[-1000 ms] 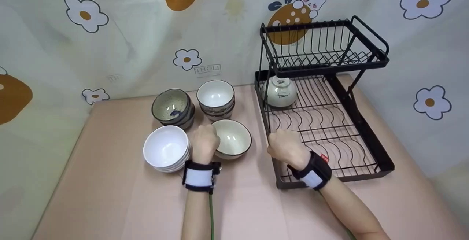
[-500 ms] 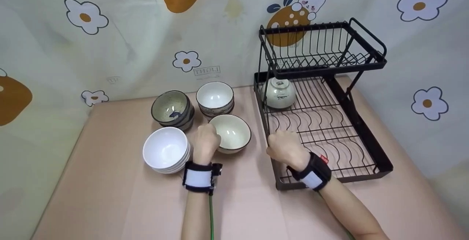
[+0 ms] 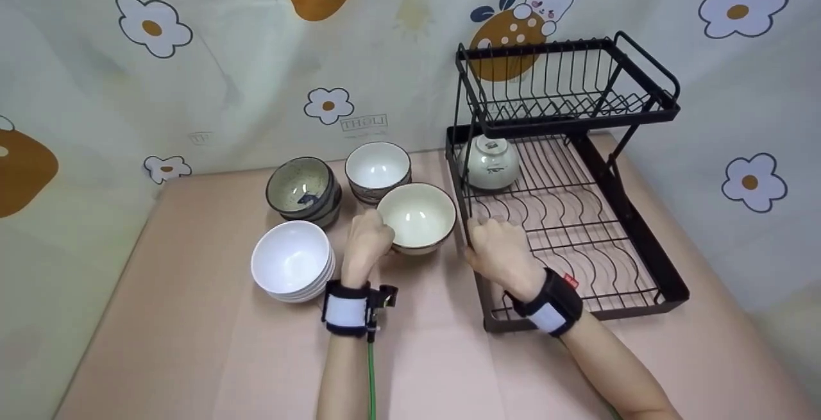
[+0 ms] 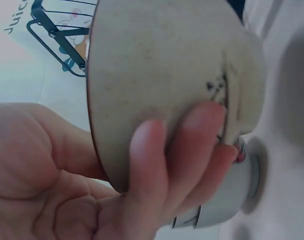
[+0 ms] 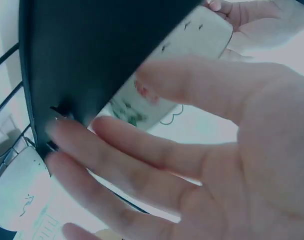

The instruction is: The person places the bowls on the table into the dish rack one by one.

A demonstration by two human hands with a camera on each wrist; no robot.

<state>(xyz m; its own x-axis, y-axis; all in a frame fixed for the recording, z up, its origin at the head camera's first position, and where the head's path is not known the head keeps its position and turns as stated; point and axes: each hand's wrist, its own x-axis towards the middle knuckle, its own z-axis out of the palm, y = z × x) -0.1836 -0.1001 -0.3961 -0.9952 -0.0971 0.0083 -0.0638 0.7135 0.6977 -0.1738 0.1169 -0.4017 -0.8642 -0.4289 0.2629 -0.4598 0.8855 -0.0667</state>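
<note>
My left hand point(image 3: 367, 243) grips a cream bowl point(image 3: 418, 218) with a dark rim, holding it by its left side. In the left wrist view, the fingers curl under the outer wall of this bowl point(image 4: 152, 60), which has small dark markings. My right hand point(image 3: 503, 253) hovers by the left edge of the black dish rack point(image 3: 577, 312). In the right wrist view, that hand's fingers point(image 5: 127, 170) are loosely extended with nothing held, close to the rack's dark side wall point(image 5: 92, 50).
An upside-down bowl point(image 3: 491, 163) sits in the lower tier's back left corner. Left of the rack stand stacks of white bowls point(image 3: 292, 260), speckled grey-green bowls point(image 3: 300, 186) and patterned white-lined bowls point(image 3: 378, 167). The rack's upper tier point(image 3: 577, 115) overhangs the back. A patterned curtain point(image 3: 244, 54) hangs behind.
The cream bowl has risen and moved rightward and away in my left hand, now close to the rack. My right hand stays in nearly the same place, its fingers shifting slightly.
</note>
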